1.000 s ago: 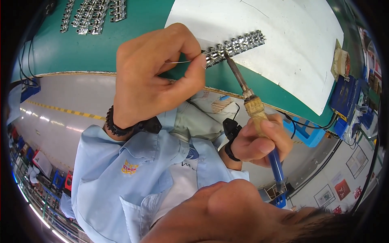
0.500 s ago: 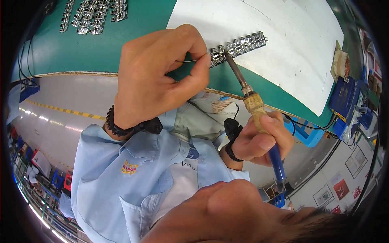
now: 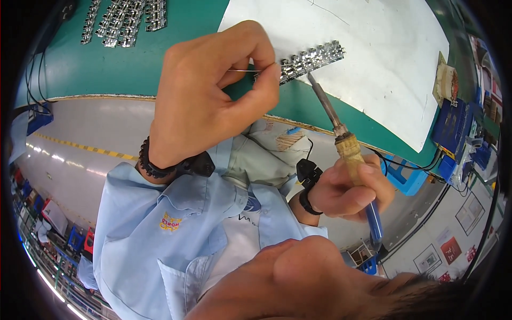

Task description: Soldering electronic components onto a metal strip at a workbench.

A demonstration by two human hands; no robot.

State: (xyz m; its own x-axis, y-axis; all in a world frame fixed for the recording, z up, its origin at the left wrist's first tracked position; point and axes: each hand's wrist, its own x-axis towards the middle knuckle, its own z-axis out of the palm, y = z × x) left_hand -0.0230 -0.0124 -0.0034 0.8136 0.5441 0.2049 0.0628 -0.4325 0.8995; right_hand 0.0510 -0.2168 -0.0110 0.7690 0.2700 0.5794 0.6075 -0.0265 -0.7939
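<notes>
My left hand (image 3: 213, 88) pinches a thin length of solder wire (image 3: 241, 70) between thumb and forefinger, at the near end of a strip of shiny metal connectors (image 3: 316, 57). The strip lies slanted across the green mat and a white sheet, its left end partly hidden by my fingertips. My right hand (image 3: 352, 186) is wrapped round a soldering iron (image 3: 350, 151) with a tan grip and a blue rear end. The iron's tip points up and left, close to the strip's lower edge; whether it touches is hard to tell.
More connector strips (image 3: 121, 22) lie at the far left on the green table mat (image 3: 112, 69). A large white sheet (image 3: 392, 80) covers the right part. At the right edge stand a soldering stand with a tan pad (image 3: 444, 85) and a blue box (image 3: 450, 125). A black cable (image 3: 408, 166) hangs there.
The iron's tip has moved off the strip's top toward its lower right edge, and my right hand has shifted right. The strip has slid a little left. The solder wire has risen slightly with my left hand.
</notes>
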